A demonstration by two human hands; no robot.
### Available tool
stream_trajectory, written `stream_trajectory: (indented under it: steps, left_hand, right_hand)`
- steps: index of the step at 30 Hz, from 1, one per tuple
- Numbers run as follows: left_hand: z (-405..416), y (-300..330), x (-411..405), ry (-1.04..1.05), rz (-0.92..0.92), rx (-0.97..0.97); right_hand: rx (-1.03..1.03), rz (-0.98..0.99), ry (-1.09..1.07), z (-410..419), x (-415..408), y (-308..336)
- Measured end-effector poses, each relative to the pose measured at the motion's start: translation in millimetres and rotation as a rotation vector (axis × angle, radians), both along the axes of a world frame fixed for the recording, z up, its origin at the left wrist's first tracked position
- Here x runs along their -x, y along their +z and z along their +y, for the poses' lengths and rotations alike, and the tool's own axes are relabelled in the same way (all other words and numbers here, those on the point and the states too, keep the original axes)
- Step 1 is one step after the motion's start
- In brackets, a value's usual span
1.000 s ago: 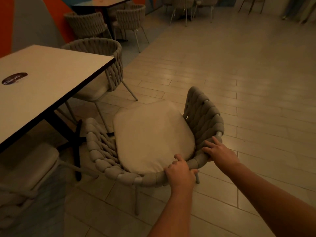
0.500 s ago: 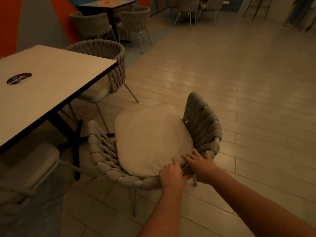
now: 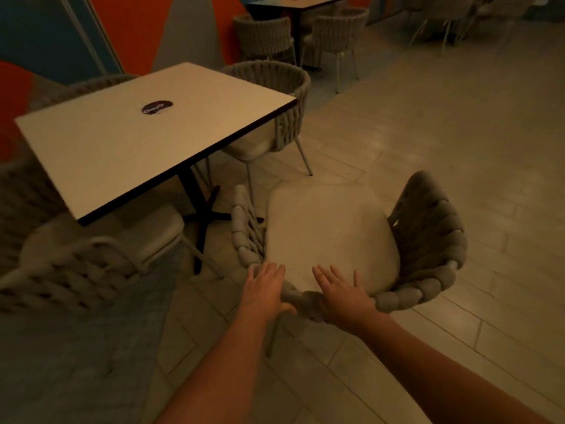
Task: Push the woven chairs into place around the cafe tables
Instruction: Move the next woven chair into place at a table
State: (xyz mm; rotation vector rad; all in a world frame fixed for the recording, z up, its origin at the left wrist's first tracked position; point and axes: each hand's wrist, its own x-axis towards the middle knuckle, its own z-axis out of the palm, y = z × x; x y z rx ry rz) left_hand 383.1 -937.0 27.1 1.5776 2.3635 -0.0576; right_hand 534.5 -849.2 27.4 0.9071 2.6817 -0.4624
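Head view, chair: woven chair stands on the tiled floor, right of the near table, well clear of its edge; seat cushion faces up, woven back curves round the near and right sides.
Head view, left hand: left hand lies on the near-left rim of the chair back, fingers straight and spread, thumb tucked below the rim; palm pressing, no curl round the weave.
Head view, right hand: right hand lies flat over the near rim, fingers straight and apart, tips reaching onto the cushion; nothing clamped.
Head view, table: pale square top with a dark oval sticker; black pedestal base beneath.
Head view, other chairs: second woven chair tucked at the table's far right side; third chair at its near-left side.
Head view, background: far table with two woven chairs beside it; wall painted orange, blue and grey. Light dim, picture slightly blurred.
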Motion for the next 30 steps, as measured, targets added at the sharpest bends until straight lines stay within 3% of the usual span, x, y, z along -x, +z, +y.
stream_trajectory:
  steps: [9,20,30]
  left_hand:
    - [-19.8,-4.6,54.9,-0.029,-0.015,0.064]
    - [10.5,-29.8,111.6,-0.291,0.017,0.071]
    - [8.0,-39.5,141.1,-0.44,0.03,-0.054]
  right_hand:
    - [-0.01,0.022,-0.011,-29.2,49.5,-15.1]
    - [-0.032,0.053,-0.145,-36.6,110.4,-44.8]
    - [-0.071,0.063,-0.172,-39.7,115.5,-50.7]
